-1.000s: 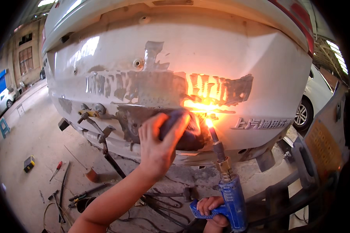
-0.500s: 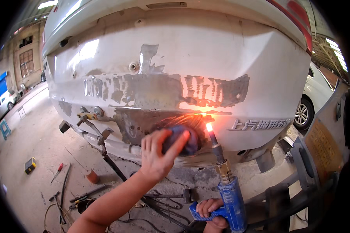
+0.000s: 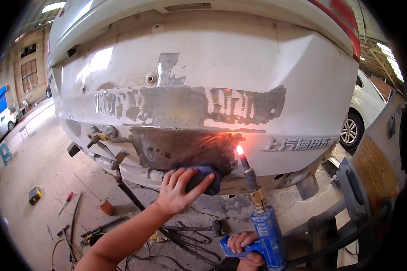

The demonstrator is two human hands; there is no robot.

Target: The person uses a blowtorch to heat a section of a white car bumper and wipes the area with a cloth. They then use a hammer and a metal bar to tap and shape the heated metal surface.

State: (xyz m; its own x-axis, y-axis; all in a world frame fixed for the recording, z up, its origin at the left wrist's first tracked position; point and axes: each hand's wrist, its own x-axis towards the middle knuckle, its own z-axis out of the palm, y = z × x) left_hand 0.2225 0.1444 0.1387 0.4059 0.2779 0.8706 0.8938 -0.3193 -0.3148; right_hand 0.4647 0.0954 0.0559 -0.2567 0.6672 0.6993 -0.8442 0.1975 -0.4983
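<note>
My left hand [image 3: 180,189] grips a dark bluish wad, seemingly cloth [image 3: 202,177], against the lower edge of a bare metal patch [image 3: 167,144] on the white car's rear panel [image 3: 314,104]. My right hand [image 3: 245,247] is closed on the handle of a blue gun-like tool [image 3: 267,237], whose dark nozzle points up at that patch, its tip [image 3: 240,151] glowing red-orange. Higher up are rough grey scraped areas [image 3: 165,104]. A metal puller fixture [image 3: 101,137] with a long bar is attached at the left of the patch.
Hand tools, a red screwdriver [image 3: 68,197], a yellow-black tape measure [image 3: 35,195] and hoses lie on the concrete floor [image 3: 36,226]. A bulky grey machine [image 3: 366,167] stands close at right. Other white cars [image 3: 7,121] are at far left and behind the machine. A blue stool [image 3: 5,150] stands left.
My left hand and the dark wad have moved down across the patch. The bright orange glare on the panel has faded to a small glow near the tip. The view has shifted slightly.
</note>
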